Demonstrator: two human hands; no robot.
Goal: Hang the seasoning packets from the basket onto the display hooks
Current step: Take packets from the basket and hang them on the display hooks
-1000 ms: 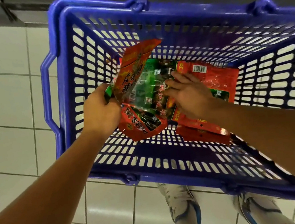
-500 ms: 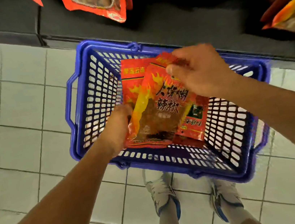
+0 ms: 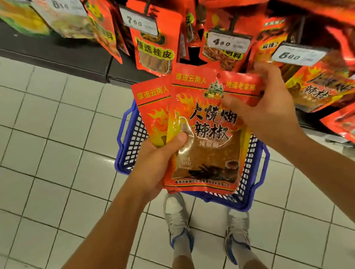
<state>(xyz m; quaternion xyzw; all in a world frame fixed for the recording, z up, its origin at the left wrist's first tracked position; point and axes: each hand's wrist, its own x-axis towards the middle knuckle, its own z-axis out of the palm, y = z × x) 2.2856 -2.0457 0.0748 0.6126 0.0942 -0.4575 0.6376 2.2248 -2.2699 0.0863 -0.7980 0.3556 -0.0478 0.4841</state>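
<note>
Two red chilli-powder packets sit fanned in my hands, raised above the basket and just near of the display. I count a front packet [image 3: 206, 134] with a clear window of reddish powder and a back packet [image 3: 153, 105] showing only its left strip. My left hand [image 3: 158, 164] clasps both low down, thumb pressed across the front one. My right hand [image 3: 266, 108] pinches the front packet's top right corner. One blue plastic basket [image 3: 130, 138] stands on the white tiled floor [image 3: 36, 142] beyond my two grey shoes [image 3: 175, 216]; its contents are hidden behind the packets. On the far side, hanging packets [image 3: 154, 44] crowd the display, and I count five white price tags [image 3: 226, 42] among them.
</note>
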